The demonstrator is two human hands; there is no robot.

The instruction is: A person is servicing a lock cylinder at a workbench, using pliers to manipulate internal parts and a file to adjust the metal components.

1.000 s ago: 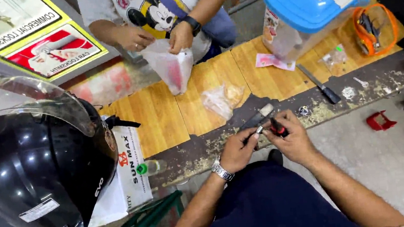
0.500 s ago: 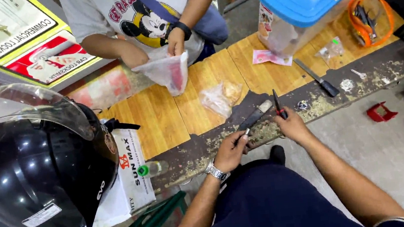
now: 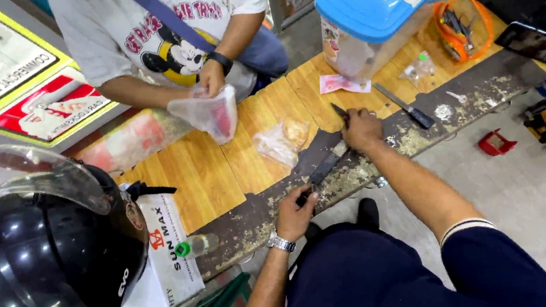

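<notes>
1. A wooden table [image 3: 222, 177] with a worn, dark metal-faced front edge is seen from above, from a head-worn camera.
2. The left hand [image 3: 295, 214], with a metal watch [image 3: 281, 242] at the wrist, is closed around the near end of a long flat metal file [image 3: 322, 169] – the fingers are wrapped tightly about its handle.
3. The file is laid slantwise across the table's front edge, between the two hands.
4. The right hand [image 3: 360, 129] is pressed down at the file's far end, fingers curled shut over a small dark piece that is mostly hidden; what it is cannot be told.
5. Just beside the right hand lies a crumpled clear plastic bag [image 3: 279, 143].
6. Across the table, another person in a white printed shirt holds a second plastic bag [image 3: 207, 113] in both hands.
7. A black motorcycle helmet [image 3: 39, 259] fills the lower left – a blue-lidded plastic container [image 3: 372, 13] stands at the far right.
</notes>
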